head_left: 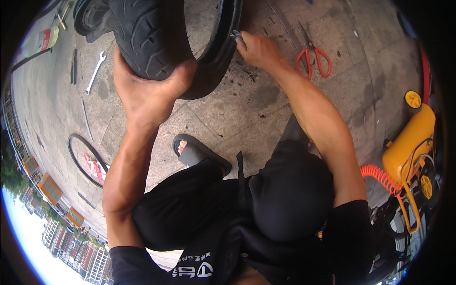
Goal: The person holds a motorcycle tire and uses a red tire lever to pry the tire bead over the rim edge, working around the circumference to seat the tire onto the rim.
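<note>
A black tyre (142, 38) with a grooved tread stands on the paving in front of me, its upper part cut off by the picture's edge. My left hand (149, 92) is wrapped round the tread at its near lower side, thumb toward the inner rim. At the tyre's right-hand edge, my right hand (259, 50) is closed in a pinch on a small grey piece (235, 34). Its kind is too small to make out. Just right of that hand lie red-handled scissors (310, 46), beside a long thin strip (286, 23).
Left of the tyre lie a wrench (96, 72), a dark slim tool (73, 66) and a thin rod (86, 116). A black loop (75, 164) rests farther left. On the right stands a yellow air tank (408, 137) with an orange coiled hose (380, 176). My slippered foot (197, 153) is below the tyre.
</note>
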Available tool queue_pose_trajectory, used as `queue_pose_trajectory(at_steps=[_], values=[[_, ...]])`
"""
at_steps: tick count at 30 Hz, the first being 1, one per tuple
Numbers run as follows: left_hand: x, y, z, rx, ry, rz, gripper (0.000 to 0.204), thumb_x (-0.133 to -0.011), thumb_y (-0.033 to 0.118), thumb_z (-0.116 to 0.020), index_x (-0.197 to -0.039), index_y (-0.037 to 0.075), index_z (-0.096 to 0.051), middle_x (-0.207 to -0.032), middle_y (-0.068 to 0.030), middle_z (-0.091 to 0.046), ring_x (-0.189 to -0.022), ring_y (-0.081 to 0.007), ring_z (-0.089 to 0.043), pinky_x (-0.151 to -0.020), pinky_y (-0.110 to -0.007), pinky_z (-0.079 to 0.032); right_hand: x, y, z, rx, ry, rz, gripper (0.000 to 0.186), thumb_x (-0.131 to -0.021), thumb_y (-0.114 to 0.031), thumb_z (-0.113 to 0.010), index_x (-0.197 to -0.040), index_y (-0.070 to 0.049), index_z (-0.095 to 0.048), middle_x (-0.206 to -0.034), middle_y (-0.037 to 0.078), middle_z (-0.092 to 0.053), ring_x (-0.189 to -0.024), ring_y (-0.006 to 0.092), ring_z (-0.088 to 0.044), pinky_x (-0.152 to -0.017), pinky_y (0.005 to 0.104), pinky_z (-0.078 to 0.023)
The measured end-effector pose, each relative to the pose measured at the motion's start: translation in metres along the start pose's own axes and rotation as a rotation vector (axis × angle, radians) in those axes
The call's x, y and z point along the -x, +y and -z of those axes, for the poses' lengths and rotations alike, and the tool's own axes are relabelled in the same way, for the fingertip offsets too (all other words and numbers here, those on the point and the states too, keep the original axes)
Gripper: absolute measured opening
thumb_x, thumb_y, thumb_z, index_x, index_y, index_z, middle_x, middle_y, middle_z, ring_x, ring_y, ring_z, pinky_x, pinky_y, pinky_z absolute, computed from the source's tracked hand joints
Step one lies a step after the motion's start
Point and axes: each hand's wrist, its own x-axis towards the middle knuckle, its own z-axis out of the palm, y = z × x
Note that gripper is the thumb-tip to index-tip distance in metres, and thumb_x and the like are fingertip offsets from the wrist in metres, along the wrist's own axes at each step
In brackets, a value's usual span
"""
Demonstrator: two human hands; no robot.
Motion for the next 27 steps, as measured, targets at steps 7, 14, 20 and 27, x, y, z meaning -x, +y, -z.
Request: queue_pose_trajectory(at_steps=[7, 14, 20, 27], values=[[-0.005, 0.001, -0.002, 0.125, -0.015, -0.01, 0.079, -0.067, 0.03, -0.086, -0.125, -0.006, -0.049, -0.109, -0.0137, -0.064, -0.097, -0.0225, -0.063, -0.088, -0.034, -0.051, -0.01, 0.0, -0.005, -0.046, 0.089, 0.017, 0.026, -0.094, -0.031, -0.057, -0.086, -0.006, -0.057, -0.071, 0.02, -0.066, -0.069, 0.0423, -0.064, -0.063, 0.053, -0.052], [-0.006, 0.003, -0.002, 0.151, -0.025, 0.021, 0.078, -0.066, 0.03, -0.086, -0.125, -0.005, -0.049, -0.109, -0.0138, -0.063, -0.097, -0.0228, -0.064, -0.089, -0.034, -0.051, -0.015, -0.003, 0.007, 0.008, -0.046, 0.107, 0.024, -0.095, -0.03, -0.057, -0.086, -0.007, -0.058, -0.072, 0.019, -0.066, -0.071, 0.0414, -0.065, -0.064, 0.0524, -0.052], [-0.006, 0.008, 0.0, 0.038, -0.02, -0.01, 0.088, -0.064, 0.039, -0.088, -0.127, -0.007, -0.048, -0.112, -0.0158, -0.063, -0.101, -0.0265, -0.064, -0.092, -0.036, -0.05, -0.02, -0.002, 0.006, 0.057, -0.237, 0.051, 0.025, -0.096, -0.031, -0.057, -0.09, -0.006, -0.06, -0.073, 0.019, -0.067, -0.071, 0.0401, -0.066, -0.064, 0.0524, -0.052], [-0.006, 0.01, 0.001, 0.083, -0.054, 0.028, 0.094, -0.062, 0.042, -0.089, -0.13, -0.007, -0.046, -0.116, -0.0175, -0.062, -0.105, -0.0272, -0.062, -0.094, -0.037, -0.049, -0.02, 0.006, 0.0, 0.053, -0.083, 0.077, 0.027, -0.095, -0.033, -0.057, -0.089, -0.007, -0.059, -0.074, 0.018, -0.067, -0.071, 0.0401, -0.066, -0.064, 0.0527, -0.052]])
